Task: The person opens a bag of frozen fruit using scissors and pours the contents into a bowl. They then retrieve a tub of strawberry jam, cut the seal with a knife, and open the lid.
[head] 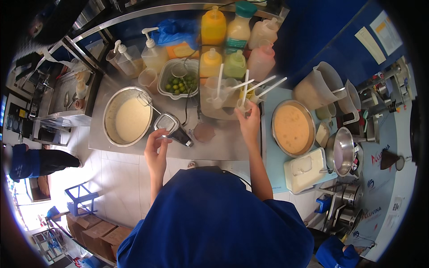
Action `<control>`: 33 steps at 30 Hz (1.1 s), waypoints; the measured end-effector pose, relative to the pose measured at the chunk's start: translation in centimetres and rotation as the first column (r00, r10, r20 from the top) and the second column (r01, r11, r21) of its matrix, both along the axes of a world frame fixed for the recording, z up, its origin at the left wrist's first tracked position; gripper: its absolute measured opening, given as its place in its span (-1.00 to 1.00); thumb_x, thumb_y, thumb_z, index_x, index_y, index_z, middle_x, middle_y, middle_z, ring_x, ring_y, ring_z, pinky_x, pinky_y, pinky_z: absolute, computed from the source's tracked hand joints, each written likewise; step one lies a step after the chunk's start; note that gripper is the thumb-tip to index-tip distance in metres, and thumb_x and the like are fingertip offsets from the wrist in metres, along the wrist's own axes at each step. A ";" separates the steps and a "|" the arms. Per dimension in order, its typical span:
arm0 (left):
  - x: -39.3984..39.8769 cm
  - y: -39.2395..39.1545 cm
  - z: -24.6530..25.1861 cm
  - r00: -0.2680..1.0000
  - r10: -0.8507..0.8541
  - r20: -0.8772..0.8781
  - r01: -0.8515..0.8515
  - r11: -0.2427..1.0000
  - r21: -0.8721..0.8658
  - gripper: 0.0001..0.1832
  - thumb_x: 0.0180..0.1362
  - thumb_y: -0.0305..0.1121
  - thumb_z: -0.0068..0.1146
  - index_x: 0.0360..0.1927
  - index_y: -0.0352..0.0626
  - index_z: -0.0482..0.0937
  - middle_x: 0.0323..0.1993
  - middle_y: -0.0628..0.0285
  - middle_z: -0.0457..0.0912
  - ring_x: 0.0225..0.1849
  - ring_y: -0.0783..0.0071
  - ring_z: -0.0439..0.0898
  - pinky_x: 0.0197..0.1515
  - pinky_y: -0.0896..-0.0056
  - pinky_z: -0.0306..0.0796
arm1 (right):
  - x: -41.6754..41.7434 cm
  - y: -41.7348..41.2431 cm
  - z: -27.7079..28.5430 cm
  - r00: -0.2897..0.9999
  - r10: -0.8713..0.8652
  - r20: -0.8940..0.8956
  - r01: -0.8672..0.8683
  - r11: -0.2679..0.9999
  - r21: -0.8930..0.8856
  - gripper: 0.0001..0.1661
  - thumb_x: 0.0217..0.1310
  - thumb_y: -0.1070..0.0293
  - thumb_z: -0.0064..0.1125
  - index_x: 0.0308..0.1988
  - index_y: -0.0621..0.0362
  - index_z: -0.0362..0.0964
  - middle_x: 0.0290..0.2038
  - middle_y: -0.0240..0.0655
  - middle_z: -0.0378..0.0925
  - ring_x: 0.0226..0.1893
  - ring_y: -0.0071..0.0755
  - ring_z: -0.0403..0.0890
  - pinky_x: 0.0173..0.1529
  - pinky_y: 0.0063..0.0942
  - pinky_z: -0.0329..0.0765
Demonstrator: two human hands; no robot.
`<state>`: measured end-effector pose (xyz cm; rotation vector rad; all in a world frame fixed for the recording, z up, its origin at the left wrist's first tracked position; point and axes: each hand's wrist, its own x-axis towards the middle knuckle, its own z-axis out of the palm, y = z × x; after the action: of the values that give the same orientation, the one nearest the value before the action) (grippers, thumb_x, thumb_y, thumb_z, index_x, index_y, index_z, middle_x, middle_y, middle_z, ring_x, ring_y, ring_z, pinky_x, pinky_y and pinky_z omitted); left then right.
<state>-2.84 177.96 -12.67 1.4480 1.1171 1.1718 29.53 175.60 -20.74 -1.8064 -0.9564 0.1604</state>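
My right hand (249, 120) grips a small translucent plastic cup (243, 106) by its near side. A white long-handled spoon (246, 83) stands in that cup. My left hand (157, 147) is raised, fingers curled, at a black-and-silver appliance (177, 132), apparently a hand mixer. Whether its fingertips hold something small is unclear. A wire whisk (144, 99) reaches from the appliance over a steel bowl (108, 129) of pale cream batter (132, 119). Beyond my right hand, more plastic measuring cups (217, 102) with white spoons stand on a tray (214, 114).
A steel bowl of orange liquid (291, 129) and a white tub (305, 171) stand on the right. Behind are a basket (164, 88) of green citrus fruit (179, 85), pump bottles (152, 50) and juice jugs (213, 28). A brown round patch or disc (203, 132) lies near the counter's front.
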 end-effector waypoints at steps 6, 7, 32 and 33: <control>-0.3 -0.3 0.8 0.999 0.031 0.011 -0.031 0.999 0.017 -0.73 0.32 -0.50 0.07 0.08 -0.27 0.52 -0.06 0.19 0.68 -0.19 0.46 0.69 -0.05 0.47 0.45 | 1.3 -2.7 4.3 0.973 0.081 -0.216 -0.083 0.997 0.001 -0.16 0.10 0.32 0.44 0.30 0.24 0.20 0.08 -0.02 0.49 0.12 -0.20 0.54 0.23 -0.32 0.45; -0.5 -0.3 0.7 0.999 0.046 0.010 -0.046 0.999 0.021 -0.73 0.32 -0.49 0.07 0.08 -0.27 0.52 -0.06 0.19 0.68 -0.19 0.47 0.69 -0.05 0.48 0.45 | 1.8 -3.3 6.1 0.971 0.052 -0.234 -0.045 0.998 0.035 -0.15 0.12 0.34 0.43 0.32 0.25 0.18 0.10 -0.01 0.48 0.16 -0.20 0.52 0.27 -0.32 0.43; -2.8 -1.5 1.1 0.985 0.173 -0.008 -0.173 0.984 0.036 -0.74 0.32 -0.49 0.08 0.05 -0.28 0.53 -0.07 0.18 0.68 -0.22 0.49 0.68 -0.15 0.51 0.45 | 7.9 7.8 24.9 0.856 -0.337 0.391 0.284 0.940 0.188 0.02 -0.29 0.04 0.57 0.17 0.12 0.25 -0.16 0.07 0.65 -0.12 0.23 0.66 0.03 -0.09 0.56; -2.6 -1.5 1.2 0.986 0.168 -0.007 -0.168 0.985 0.031 -0.74 0.32 -0.49 0.08 0.06 -0.28 0.53 -0.07 0.18 0.68 -0.21 0.49 0.69 -0.15 0.50 0.45 | 7.3 6.5 26.4 0.861 -0.343 0.376 0.266 0.933 0.244 0.01 -0.28 0.07 0.59 0.17 0.11 0.26 -0.13 0.07 0.64 -0.10 0.23 0.66 0.04 -0.08 0.55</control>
<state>-5.40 176.43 -11.44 1.4047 1.2523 1.3048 36.82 182.06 5.69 -1.8249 -0.9189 -0.5176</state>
